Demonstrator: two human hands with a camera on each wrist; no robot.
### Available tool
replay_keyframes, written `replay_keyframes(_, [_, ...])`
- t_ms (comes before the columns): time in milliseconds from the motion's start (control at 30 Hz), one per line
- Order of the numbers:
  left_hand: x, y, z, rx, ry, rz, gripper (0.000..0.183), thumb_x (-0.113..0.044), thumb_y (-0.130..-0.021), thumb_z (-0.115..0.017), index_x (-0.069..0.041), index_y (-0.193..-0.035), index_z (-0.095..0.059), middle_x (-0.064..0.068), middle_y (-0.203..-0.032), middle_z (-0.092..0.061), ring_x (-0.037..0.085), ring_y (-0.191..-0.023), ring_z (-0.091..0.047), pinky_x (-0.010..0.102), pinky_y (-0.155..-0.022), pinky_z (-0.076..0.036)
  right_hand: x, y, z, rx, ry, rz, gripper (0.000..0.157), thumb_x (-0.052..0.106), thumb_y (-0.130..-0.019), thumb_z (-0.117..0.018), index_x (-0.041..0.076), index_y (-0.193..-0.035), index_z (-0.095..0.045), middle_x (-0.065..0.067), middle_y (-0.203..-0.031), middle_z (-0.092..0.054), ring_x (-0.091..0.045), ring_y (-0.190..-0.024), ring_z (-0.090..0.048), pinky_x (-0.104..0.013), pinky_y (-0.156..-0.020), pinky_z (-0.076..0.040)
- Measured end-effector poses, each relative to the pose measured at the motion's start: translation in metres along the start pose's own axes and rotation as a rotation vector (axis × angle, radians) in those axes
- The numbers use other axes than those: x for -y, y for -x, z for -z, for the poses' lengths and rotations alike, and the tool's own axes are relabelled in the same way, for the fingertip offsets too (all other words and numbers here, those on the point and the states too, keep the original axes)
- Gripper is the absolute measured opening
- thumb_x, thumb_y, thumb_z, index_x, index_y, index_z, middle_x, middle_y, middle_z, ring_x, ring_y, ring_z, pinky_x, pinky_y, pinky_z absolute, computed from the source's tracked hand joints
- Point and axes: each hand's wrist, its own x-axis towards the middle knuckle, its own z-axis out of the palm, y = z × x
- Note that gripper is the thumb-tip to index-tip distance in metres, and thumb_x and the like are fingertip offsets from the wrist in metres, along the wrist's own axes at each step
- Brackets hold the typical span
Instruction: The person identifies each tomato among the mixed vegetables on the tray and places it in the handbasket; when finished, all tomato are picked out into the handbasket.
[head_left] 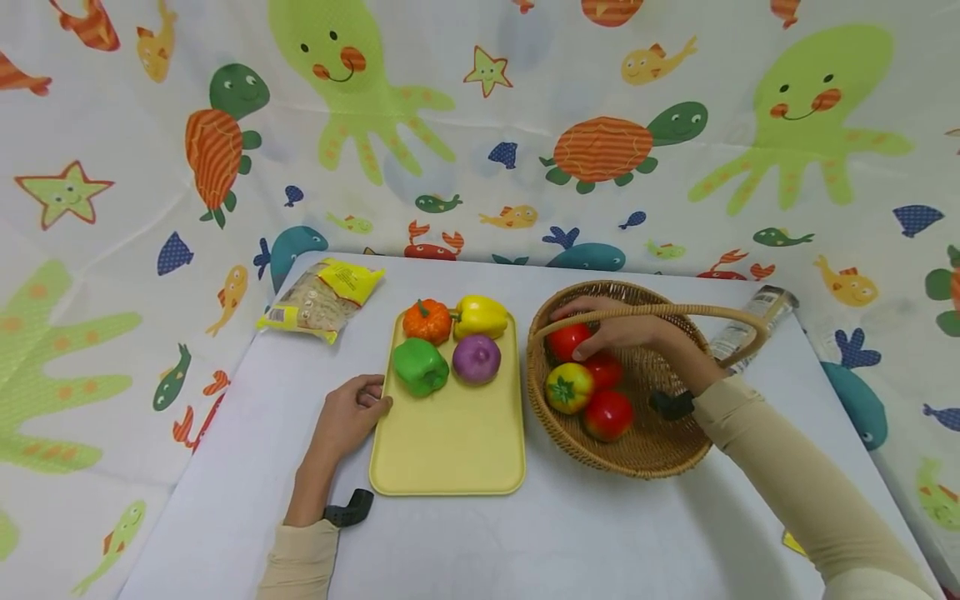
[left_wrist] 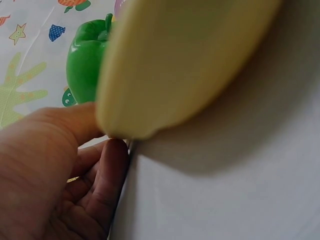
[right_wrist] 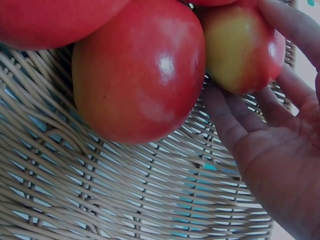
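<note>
My left hand [head_left: 349,418] pinches the left rim of a pale yellow tray [head_left: 450,446], with thumb and fingertips at its edge in the left wrist view. On the tray's far half sit a green bell pepper [head_left: 420,367], an orange pumpkin [head_left: 426,323], a yellow bell pepper [head_left: 482,317] and a purple onion [head_left: 476,359]. My right hand [head_left: 628,332] reaches under the handle of a wicker basket [head_left: 652,442]. Its fingers curl round a red-and-yellow apple [right_wrist: 245,52] at the basket's far left. Several more apples [head_left: 608,415] lie beside it, one showing its yellow-green top.
Behind the tray to the left lies a yellow-labelled clear bag [head_left: 321,300]. A clear package [head_left: 753,327] is partly hidden behind the basket's right side. The arched basket handle [head_left: 705,310] crosses above my right wrist. A sea-animal printed cloth [head_left: 480,208] hangs behind the white table [head_left: 585,533].
</note>
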Motion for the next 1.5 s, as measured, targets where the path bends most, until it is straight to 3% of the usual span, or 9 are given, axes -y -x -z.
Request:
replay_keyframes(167, [0.0,0.0,0.0,0.001,0.001,0.001,0.04,-0.023,-0.092,-0.068,-0.003,-0.127,-0.062,0.005,-0.099,-0.063,0.017,-0.085,-0.059,0.034,-0.074,-0.048,-0.001,0.001,-0.002,-0.021,0.033,-0.023,0.063,0.024,-0.081,-0.082,0.026,-0.138,-0.056,-0.005,-0.137,-0.047,-0.03,-0.121,-0.043,-0.05,-0.093,-0.045])
replay_keyframes(433, [0.004,0.001,0.0,0.001,0.01,0.003,0.039,-0.024,-0.093,-0.069,-0.003,-0.125,-0.063,0.004,-0.097,-0.063,0.017,-0.084,-0.059,0.033,-0.072,-0.048,-0.001,0.003,-0.004,0.002,-0.045,-0.042,0.066,0.024,-0.082,-0.081,0.027,-0.142,-0.053,-0.006,-0.14,-0.045,-0.032,-0.12,-0.047,-0.048,-0.09,-0.048])
replay_keyframes(767, [-0.002,-0.004,0.0,-0.014,0.006,-0.027,0.039,-0.025,-0.093,-0.069,-0.003,-0.125,-0.063,0.005,-0.098,-0.063,0.017,-0.084,-0.059,0.03,-0.07,-0.048,0.02,0.028,0.008,-0.126,0.152,-0.034,0.062,0.039,-0.088,-0.074,0.027,-0.144,-0.05,-0.007,-0.143,-0.044,-0.03,-0.129,-0.038,-0.056,-0.101,-0.037])
replay_keyframes(1000, [-0.001,0.002,-0.001,0.003,-0.017,0.0,0.042,-0.025,-0.094,-0.068,-0.004,-0.129,-0.061,0.006,-0.101,-0.063,0.018,-0.086,-0.059,0.032,-0.072,-0.048,0.064,0.098,-0.013,-0.184,0.362,0.034,0.07,0.05,-0.089,-0.069,0.022,-0.148,-0.046,-0.003,-0.143,-0.049,-0.027,-0.127,-0.048,-0.052,-0.098,-0.043])
replay_keyframes(1100, [-0.006,0.006,0.001,-0.022,-0.021,-0.017,0.044,-0.023,-0.094,-0.067,-0.005,-0.133,-0.058,0.007,-0.107,-0.062,0.019,-0.091,-0.06,0.036,-0.076,-0.05,0.09,0.152,-0.017,-0.18,0.422,0.151,0.069,0.043,-0.09,-0.071,0.023,-0.15,-0.044,0.002,-0.148,-0.046,-0.021,-0.131,-0.045,-0.045,-0.098,-0.045])
replay_keyframes(1200, [-0.016,0.008,0.008,-0.093,-0.027,-0.111,0.048,-0.017,-0.093,-0.068,-0.005,-0.137,-0.054,0.011,-0.116,-0.056,0.026,-0.102,-0.059,0.044,-0.084,-0.049,0.106,0.211,-0.004,-0.218,0.481,0.24,0.071,0.025,-0.089,-0.076,0.025,-0.151,-0.041,0.008,-0.149,-0.045,-0.01,-0.132,-0.045,-0.026,-0.099,-0.042])
replay_keyframes(1300, [-0.035,0.004,0.02,-0.183,-0.067,-0.26,0.056,-0.014,-0.089,-0.073,-0.004,-0.139,-0.051,0.017,-0.127,-0.048,0.035,-0.115,-0.049,0.054,-0.092,-0.043,0.094,0.257,0.026,-0.379,0.432,0.263,0.073,-0.002,-0.087,-0.073,0.013,-0.151,-0.041,0.0,-0.146,-0.05,-0.006,-0.128,-0.048,-0.013,-0.094,-0.039])
replay_keyframes(1367, [-0.05,-0.002,0.03,-0.224,-0.12,-0.365,0.064,-0.017,-0.086,-0.076,-0.004,-0.141,-0.048,0.02,-0.137,-0.042,0.039,-0.125,-0.04,0.059,-0.098,-0.036,0.072,0.271,0.047,-0.547,0.388,0.173,0.074,-0.004,-0.088,-0.07,0.015,-0.153,-0.038,-0.001,-0.149,-0.047,-0.005,-0.13,-0.045,-0.009,-0.092,-0.037])
replay_keyframes(1500, [-0.08,-0.024,0.052,-0.238,-0.348,-0.485,0.086,-0.041,-0.081,-0.075,-0.009,-0.151,-0.036,0.018,-0.156,-0.021,0.041,-0.142,-0.015,0.064,-0.109,-0.014,0.017,0.264,0.071,-0.795,0.393,-0.076,0.078,0.022,-0.094,-0.068,0.023,-0.158,-0.025,-0.01,-0.16,-0.026,-0.033,-0.142,-0.03,-0.048,-0.108,-0.033])
